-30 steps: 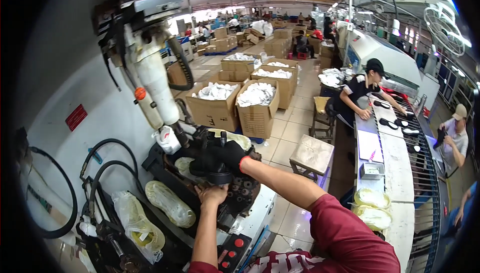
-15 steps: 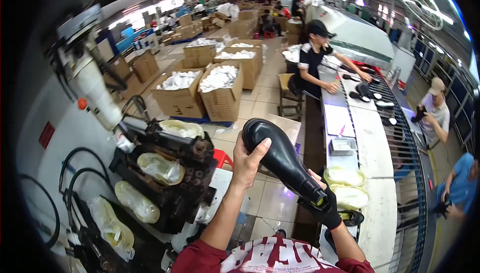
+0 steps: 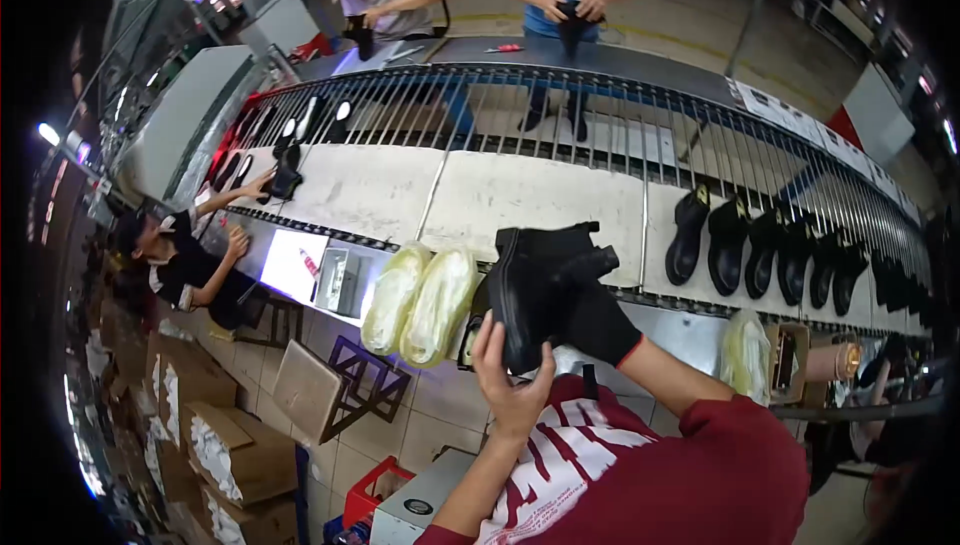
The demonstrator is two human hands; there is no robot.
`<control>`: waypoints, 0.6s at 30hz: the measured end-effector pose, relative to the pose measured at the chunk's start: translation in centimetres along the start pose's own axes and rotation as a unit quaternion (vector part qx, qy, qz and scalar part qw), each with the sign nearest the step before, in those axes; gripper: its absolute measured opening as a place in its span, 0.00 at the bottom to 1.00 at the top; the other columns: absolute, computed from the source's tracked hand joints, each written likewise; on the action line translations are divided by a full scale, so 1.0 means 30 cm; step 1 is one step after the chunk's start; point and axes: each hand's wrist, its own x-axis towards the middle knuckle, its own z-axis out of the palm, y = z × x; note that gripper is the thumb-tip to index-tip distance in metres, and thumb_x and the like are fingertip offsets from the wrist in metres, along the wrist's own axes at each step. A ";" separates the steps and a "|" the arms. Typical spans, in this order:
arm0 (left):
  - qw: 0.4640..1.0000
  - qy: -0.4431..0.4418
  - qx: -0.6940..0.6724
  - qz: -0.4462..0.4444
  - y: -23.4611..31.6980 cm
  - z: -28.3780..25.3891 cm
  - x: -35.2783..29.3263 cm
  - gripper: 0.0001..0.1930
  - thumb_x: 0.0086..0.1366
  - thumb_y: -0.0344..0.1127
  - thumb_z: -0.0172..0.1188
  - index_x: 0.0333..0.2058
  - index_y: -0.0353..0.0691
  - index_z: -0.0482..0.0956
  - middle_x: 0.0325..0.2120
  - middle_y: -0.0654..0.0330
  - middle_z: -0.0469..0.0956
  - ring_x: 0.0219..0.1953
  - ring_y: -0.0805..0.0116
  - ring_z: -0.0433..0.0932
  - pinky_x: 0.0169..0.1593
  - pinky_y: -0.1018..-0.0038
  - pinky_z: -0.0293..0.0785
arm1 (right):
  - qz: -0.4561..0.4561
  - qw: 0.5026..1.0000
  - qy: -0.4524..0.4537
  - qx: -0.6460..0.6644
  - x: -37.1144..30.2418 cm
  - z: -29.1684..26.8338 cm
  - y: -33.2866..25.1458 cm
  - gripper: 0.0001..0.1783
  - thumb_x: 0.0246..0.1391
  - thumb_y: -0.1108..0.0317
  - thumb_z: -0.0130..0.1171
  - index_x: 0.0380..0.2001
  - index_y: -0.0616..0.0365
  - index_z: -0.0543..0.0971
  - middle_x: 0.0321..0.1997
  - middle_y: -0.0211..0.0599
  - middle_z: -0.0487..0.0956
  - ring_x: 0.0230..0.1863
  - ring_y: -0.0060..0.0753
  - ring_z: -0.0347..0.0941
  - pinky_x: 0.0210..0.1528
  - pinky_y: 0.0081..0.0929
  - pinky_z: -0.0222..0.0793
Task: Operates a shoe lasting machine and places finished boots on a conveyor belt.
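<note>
A black boot (image 3: 515,280) is held in front of my chest, over the near edge of the conveyor. My bare left hand (image 3: 512,380) grips its lower end, thumb on one side and fingers on the other. In a black glove, my right hand (image 3: 598,325) is closed at the boot's other side; glove and boot are both black, so the fingertips are hard to make out. Just left of the boot lie two yellowish, clear-wrapped, sole-shaped pieces (image 3: 440,310). Part of another dark shoe (image 3: 470,337) shows between them and my left hand.
Several black boots (image 3: 728,245) stand in a row on the conveyor (image 3: 540,185) at right. A grey tray (image 3: 338,278) lies further left. One co-worker (image 3: 180,260) reaches over the belt; two others handle dark shoes beyond it. A red crate (image 3: 375,490) and folding stool (image 3: 340,380) are below.
My view has swung right, from the machine and cartons to the conveyor. The boot has come along in both hands and is turned; my left hand now holds it lower down.
</note>
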 end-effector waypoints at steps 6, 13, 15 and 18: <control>0.915 -0.399 -0.061 -0.007 -0.092 0.077 0.014 0.37 0.63 0.35 0.67 0.68 0.42 0.61 0.69 0.46 0.56 0.68 0.45 0.62 0.66 0.62 0.65 | -0.161 0.915 0.321 -0.182 0.091 -0.486 -0.355 0.31 0.61 0.53 0.60 0.62 0.57 0.70 0.58 0.38 0.76 0.59 0.36 0.73 0.63 0.35 0.68; 0.916 -0.349 -0.090 -0.175 -0.245 -0.099 0.034 0.27 0.68 0.30 0.61 0.64 0.38 0.68 0.62 0.48 0.68 0.61 0.56 0.72 0.60 0.68 0.70 | -0.351 0.518 0.475 -0.619 0.129 -1.253 -0.666 0.30 0.51 0.56 0.70 0.52 0.62 0.73 0.50 0.45 0.80 0.54 0.43 0.76 0.57 0.36 0.69; 0.915 -0.322 -0.099 -0.224 -0.298 -0.147 -0.002 0.24 0.69 0.28 0.59 0.63 0.36 0.70 0.60 0.49 0.71 0.59 0.59 0.74 0.59 0.70 0.71 | -0.359 0.466 0.439 -0.679 0.135 -1.365 -0.691 0.26 0.52 0.56 0.68 0.48 0.61 0.73 0.49 0.46 0.80 0.53 0.46 0.76 0.55 0.38 0.69; 0.905 -0.250 -0.118 -0.323 -0.308 -0.200 -0.083 0.21 0.70 0.27 0.56 0.61 0.34 0.71 0.55 0.52 0.75 0.57 0.64 0.76 0.59 0.70 0.71 | -0.214 0.486 0.448 -0.720 0.185 -1.289 -0.656 0.25 0.54 0.55 0.65 0.49 0.60 0.72 0.47 0.47 0.79 0.51 0.49 0.76 0.53 0.39 0.69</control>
